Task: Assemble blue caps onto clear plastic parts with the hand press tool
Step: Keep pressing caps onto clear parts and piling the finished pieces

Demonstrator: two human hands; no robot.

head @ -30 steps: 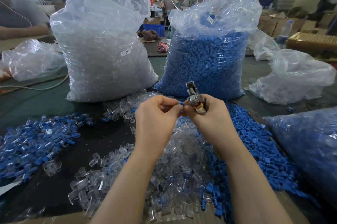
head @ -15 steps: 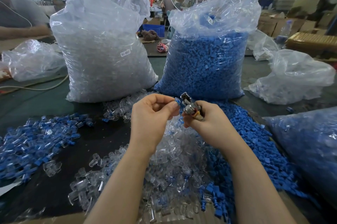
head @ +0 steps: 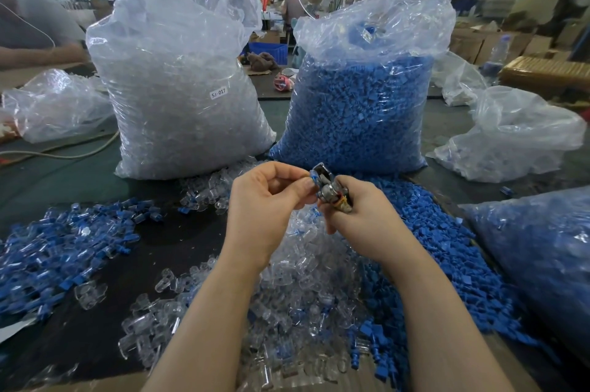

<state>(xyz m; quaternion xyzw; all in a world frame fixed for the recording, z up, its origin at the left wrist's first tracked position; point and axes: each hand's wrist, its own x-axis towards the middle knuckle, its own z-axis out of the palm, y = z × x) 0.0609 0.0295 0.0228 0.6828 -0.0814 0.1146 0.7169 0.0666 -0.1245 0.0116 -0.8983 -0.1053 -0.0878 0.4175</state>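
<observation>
Head view, right hand (head: pixel 367 216) gripping press tool (head: pixel 330 188)

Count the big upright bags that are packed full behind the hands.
2: the bag of clear parts at back left, the bag of blue caps at back right. Others lie slumped nearby.

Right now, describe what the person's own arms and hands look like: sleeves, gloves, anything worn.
Both forearms are bare up to the frame's bottom edge: no sleeves show. The left hand and right hand wear no gloves. No watch, ring or wristband is visible.
</observation>
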